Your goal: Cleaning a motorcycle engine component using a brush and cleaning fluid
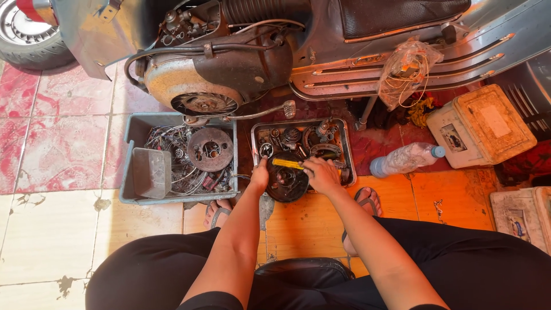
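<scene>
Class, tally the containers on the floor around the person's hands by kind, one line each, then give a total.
Grey plastic crate: 1
Metal tray: 1
Clear plastic bottle: 1
Cream lidded boxes: 2
Total: 5

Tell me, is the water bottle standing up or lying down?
Lying down. The plastic bottle rests on its side on the floor, cap pointing right, beside the cream box.

Worn floor tiles [63, 143], red-streaked upper left, cream lower left, orange [447, 201] at right. Warm daylight. Scooter body [402, 51] fills the frame's top; tyre [28, 40] top-left corner.
</scene>
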